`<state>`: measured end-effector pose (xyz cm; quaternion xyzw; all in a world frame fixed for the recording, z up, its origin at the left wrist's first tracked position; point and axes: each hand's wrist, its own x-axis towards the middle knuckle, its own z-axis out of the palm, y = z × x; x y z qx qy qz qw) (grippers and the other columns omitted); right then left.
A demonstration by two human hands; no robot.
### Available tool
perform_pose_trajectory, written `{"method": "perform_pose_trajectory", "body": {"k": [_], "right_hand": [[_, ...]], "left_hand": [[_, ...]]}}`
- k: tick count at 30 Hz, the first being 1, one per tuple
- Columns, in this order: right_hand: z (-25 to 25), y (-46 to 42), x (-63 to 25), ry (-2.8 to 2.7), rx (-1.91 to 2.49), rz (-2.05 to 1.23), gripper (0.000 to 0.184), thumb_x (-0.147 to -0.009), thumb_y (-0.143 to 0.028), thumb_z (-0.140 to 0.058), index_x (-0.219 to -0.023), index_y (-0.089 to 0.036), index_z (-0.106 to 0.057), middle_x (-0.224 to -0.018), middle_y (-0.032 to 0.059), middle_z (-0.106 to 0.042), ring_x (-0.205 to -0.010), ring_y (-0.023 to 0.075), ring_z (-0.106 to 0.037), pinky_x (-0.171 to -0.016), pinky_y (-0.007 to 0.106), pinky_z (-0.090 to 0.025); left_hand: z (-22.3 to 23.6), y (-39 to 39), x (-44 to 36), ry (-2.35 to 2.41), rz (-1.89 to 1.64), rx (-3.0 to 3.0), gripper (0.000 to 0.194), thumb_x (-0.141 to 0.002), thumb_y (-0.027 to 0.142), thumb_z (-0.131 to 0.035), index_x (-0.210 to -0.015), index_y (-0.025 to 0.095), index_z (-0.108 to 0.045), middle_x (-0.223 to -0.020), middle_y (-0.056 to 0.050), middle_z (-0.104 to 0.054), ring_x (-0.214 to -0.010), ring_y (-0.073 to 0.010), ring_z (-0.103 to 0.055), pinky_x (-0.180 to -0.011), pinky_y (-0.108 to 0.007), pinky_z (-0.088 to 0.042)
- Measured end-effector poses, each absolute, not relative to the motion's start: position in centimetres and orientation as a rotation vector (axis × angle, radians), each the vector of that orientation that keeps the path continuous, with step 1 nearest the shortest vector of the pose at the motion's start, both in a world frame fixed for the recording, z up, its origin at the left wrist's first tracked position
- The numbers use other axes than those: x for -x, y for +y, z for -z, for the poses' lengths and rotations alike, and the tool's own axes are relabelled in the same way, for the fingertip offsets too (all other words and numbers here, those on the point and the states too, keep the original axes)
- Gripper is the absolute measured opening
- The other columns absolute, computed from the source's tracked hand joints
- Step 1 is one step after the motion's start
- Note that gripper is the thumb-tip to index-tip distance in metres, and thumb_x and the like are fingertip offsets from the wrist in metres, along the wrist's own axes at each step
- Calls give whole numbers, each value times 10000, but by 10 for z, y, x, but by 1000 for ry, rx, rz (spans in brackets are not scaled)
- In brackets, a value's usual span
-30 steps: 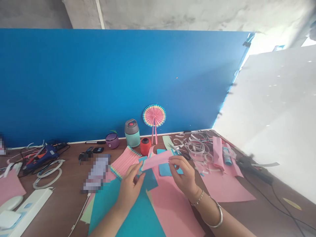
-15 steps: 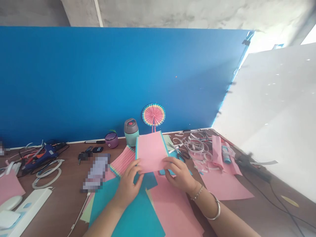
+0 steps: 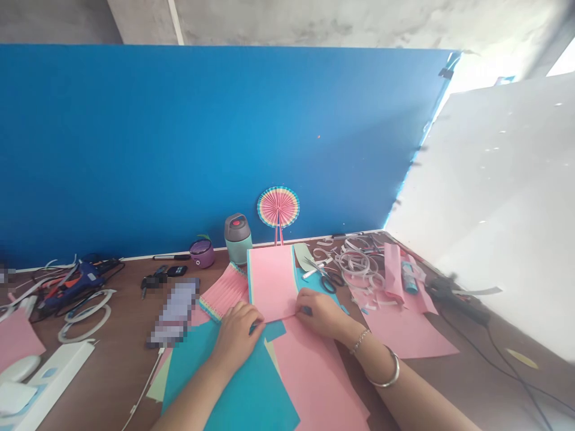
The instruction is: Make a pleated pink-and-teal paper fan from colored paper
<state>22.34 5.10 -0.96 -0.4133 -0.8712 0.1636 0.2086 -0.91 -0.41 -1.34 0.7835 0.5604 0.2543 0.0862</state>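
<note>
A pink paper sheet (image 3: 272, 284) with blue and cream strips along its two side edges stands tilted up before me. My left hand (image 3: 239, 329) is closed at its lower left corner, the fingers curled and the thumb tucked underneath. At the lower right corner my right hand (image 3: 320, 314) pinches the sheet's edge. A pleated pink paper (image 3: 226, 291) with blue and cream ends lies just beyond my left hand. Below my hands are a teal sheet (image 3: 229, 383) and a larger pink sheet (image 3: 317, 377), partly covered by my forearms.
Scissors (image 3: 330, 282) lie right of the sheet, near tangled white strips (image 3: 357, 263) and a glue tube (image 3: 409, 278). A round paper fan (image 3: 278, 207) stands at the blue partition (image 3: 179, 149), by a teal flask (image 3: 238, 239). Left are a phone (image 3: 175, 311) and a power strip (image 3: 49, 383).
Both hands have moved slightly down and toward me with the pink sheet. The sheet has straightened from its slant, and my fingers have curled more at its lower corners.
</note>
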Motion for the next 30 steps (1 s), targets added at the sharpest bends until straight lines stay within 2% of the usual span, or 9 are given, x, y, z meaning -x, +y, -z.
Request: {"method": "perform_pose_trajectory", "body": {"k": [5, 14, 19, 24, 30], "right_hand": [[13, 56, -228, -2351, 1106, -626, 146, -774, -94, -537, -729, -191, -637, -860, 9, -601, -726, 123, -560, -654, 243, -403], [21, 64, -228, -2235, 1175, -686, 216, -825, -163, -480, -613, -167, -520, -777, 17, -540, -711, 136, -528, -667, 275, -424], [23, 66, -227, -2184, 1305, -698, 239, -798, -197, -503, -562, -172, -470, -754, 14, -527, -686, 134, -511, -648, 269, -410], [23, 69, -226, -2136, 1398, -754, 199, -745, -200, -550, -553, -165, -510, -775, 29, -556, -727, 149, -539, -666, 264, -420], [25, 71, -226, -2108, 1449, -785, 160, -702, -201, -584, -555, -160, -535, -803, 41, -572, -714, 151, -547, -616, 250, -418]], "left_hand": [[15, -1, 10, 1680, -772, -2286, 151, -838, 216, -531, -707, 217, -607, -821, -11, -635, -862, -198, -566, -736, -334, -420], [24, 6, 15, 1817, -833, -2199, 208, -839, 276, -517, -660, 204, -594, -893, -39, -619, -897, -226, -543, -779, -383, -431], [26, 7, 14, 1877, -804, -2224, 221, -845, 283, -501, -653, 198, -570, -894, -43, -605, -888, -228, -531, -769, -384, -425], [28, 8, 13, 1938, -788, -2227, 208, -828, 272, -514, -637, 198, -552, -862, -39, -586, -876, -228, -521, -754, -380, -416], [24, 8, 11, 1969, -723, -2182, 203, -816, 279, -523, -631, 199, -547, -876, -38, -583, -897, -231, -512, -767, -385, -406]]}}
